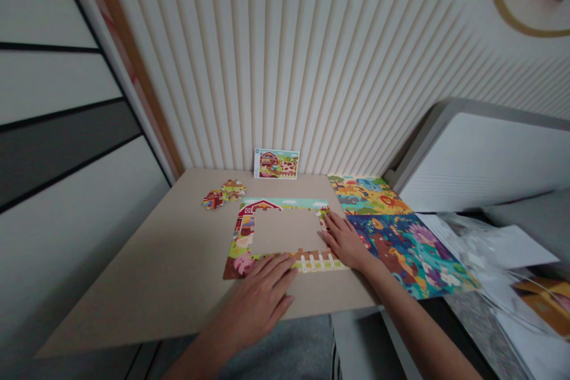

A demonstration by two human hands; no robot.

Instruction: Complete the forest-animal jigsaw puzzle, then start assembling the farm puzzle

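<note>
A farm-themed puzzle border (312, 262) lies on the beige table (187, 267), forming a rectangular frame around bare tabletop. My left hand (267, 292) rests palm down on the border's lower edge, beside the pink pig, its fingers extended. On the border's right side lies my right hand (346, 241), palm down with fingers apart, over part of that side. Loose puzzle pieces (233, 190) are gathered at the back left of the table, next to a red-and-brown piece group (212, 199). A small reference picture (276, 164) of the farm stands against the pleated wall.
Two assembled puzzles, one yellow with animals (369, 195) and one dark blue (414, 254), lie to the right. Beyond them are plastic wrapping (476, 237), papers and a cable. A grey-edged white headboard-like panel (485, 160) rises at the right. My lap is below the table's front edge.
</note>
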